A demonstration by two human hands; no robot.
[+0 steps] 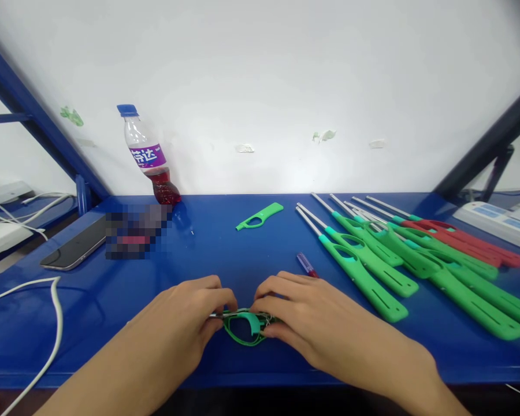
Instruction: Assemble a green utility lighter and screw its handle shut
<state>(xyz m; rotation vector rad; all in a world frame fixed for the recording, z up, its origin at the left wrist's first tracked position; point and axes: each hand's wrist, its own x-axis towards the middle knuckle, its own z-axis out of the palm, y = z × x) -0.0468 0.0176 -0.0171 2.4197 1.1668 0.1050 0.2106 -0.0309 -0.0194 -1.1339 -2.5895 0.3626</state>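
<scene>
Green lighter casing (244,344) sits low over the near edge of the blue table (225,260), held between the person's two hands, with its oval finger opening facing up and a teal trigger (255,323) showing inside it. The left hand (199,309) is nearly closed, thumb and curled fingers pinching the casing's left end, where a bit of metal rod (216,315) shows. The right hand (292,309) is likewise mostly closed, its fingertips gripping the right end beside small silvery parts (267,318) too fine to make out. Just beyond the right hand lies a small purple and red tool (305,264), partly hidden by that hand. Farther back, near the wall, a separate green handle piece (264,215) lies flat. To the right, several green lighters (366,283) lie overlapping with their metal tubes toward the wall, red ones (468,240) behind them. On the left are a bottle (147,156) of dark red drink, a phone (75,245) and a white cable (57,312).
</scene>
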